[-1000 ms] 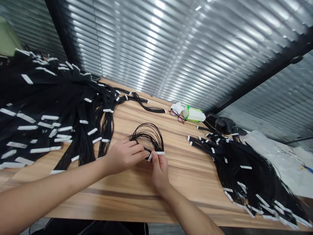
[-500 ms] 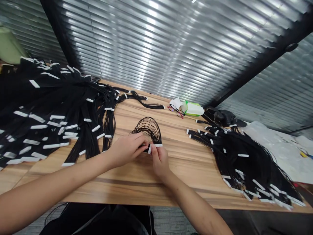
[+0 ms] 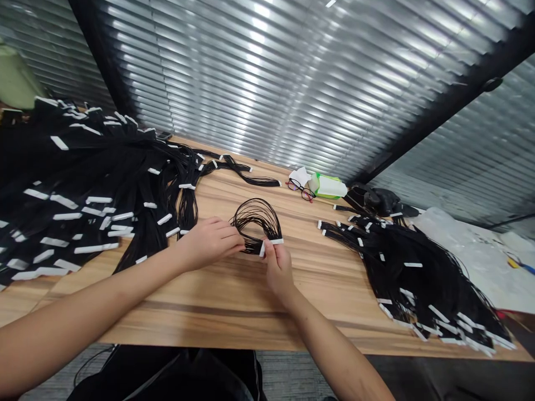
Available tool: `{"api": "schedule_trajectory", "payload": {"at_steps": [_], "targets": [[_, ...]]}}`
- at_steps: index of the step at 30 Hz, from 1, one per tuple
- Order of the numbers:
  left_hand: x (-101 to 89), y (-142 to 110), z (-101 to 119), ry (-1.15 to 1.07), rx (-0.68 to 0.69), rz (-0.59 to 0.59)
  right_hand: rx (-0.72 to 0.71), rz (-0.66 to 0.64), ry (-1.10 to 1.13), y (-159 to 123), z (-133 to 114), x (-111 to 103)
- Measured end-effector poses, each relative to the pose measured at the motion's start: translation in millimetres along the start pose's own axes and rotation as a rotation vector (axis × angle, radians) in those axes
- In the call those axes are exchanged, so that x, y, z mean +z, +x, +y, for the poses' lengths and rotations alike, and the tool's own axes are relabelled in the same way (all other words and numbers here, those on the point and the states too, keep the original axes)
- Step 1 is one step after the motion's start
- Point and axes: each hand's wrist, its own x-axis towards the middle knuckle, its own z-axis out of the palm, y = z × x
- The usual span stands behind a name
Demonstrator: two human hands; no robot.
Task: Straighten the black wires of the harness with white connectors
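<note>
In the middle of the wooden table (image 3: 251, 306) a black wire harness (image 3: 261, 209) is bent round into a loop. Its white end connectors (image 3: 272, 241) sit together at the loop's lower right, one angled against the other. My right hand (image 3: 281, 272) pinches these connectors between thumb and fingers. On the loop's left side, my left hand (image 3: 209, 242) has its fingers closed on the black wires; its thumb and fingertips are partly hidden.
A large pile of black wire harnesses (image 3: 83, 172) with white connectors covers the left side. Another harness pile (image 3: 422, 267) lies at the right. Glasses (image 3: 301, 189) and a green-and-white tissue pack (image 3: 328, 186) lie at the back. Clear plastic (image 3: 451, 234) is beyond the right pile.
My left hand has slid left, away from the connectors, along the wires. My right hand has shifted slightly right with the connectors, and the loop looks rounder.
</note>
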Motion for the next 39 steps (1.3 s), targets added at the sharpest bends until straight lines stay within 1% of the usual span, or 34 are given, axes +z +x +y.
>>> {"api": "schedule_trajectory", "payload": {"at_steps": [5,7,10,11,13,16,17,19,21,23,26,29,31,34,39], "targets": [[-5.6,1.9,-6.2,0.014,-0.009,-0.016,0.01,-0.049,-0.005,-4.2,0.8,3.3],[-10.7,2.7,-5.9,-0.043,-0.012,-0.035,0.021,-0.069,0.004,-5.2,0.5,3.9],[-17.3,2.3,-2.5,-0.207,-0.039,-0.111,0.06,-0.067,0.036,-3.2,1.4,3.9],[-18.9,2.2,-1.2,-0.258,-0.071,-0.142,0.078,-0.058,0.05,-1.7,2.1,3.7],[-20.8,2.2,0.5,-0.313,-0.187,-0.196,0.109,-0.042,0.075,1.4,3.7,3.1],[-18.6,2.1,-0.8,-0.27,-0.399,-0.223,0.128,-0.042,0.103,3.4,5.4,2.4],[-16.4,1.4,-1.9,-0.242,-0.442,-0.224,0.127,-0.051,0.11,3.3,5.7,2.4],[-11.3,-0.6,-4.0,-0.197,-0.468,-0.226,0.123,-0.072,0.127,2.5,5.7,2.4],[-7.2,-2.7,-4.5,-0.171,-0.437,-0.217,0.121,-0.103,0.149,1.9,5.3,2.3],[-5.9,-3.8,-3.1,-0.15,-0.393,-0.18,0.123,-0.147,0.181,1.5,4.4,1.7],[-8.3,-3.4,0.9,-0.107,-0.328,-0.066,0.131,-0.23,0.238,-0.5,1.7,0.7],[-11.0,-2.3,4.0,-0.071,-0.243,0.049,0.128,-0.279,0.277,-4.9,-2.4,0.2],[-11.2,-1.7,5.9,-0.06,-0.191,0.097,0.118,-0.289,0.286,-7.5,-5.7,-0.2],[-10.2,-0.5,9.7,-0.067,-0.13,0.133,0.102,-0.288,0.28,-9.2,-10.1,-1.6],[-12.0,0.8,14.9,-0.02,-0.076,0.207,0.081,-0.218,0.271,-10.6,-13.8,-4.5]]}}
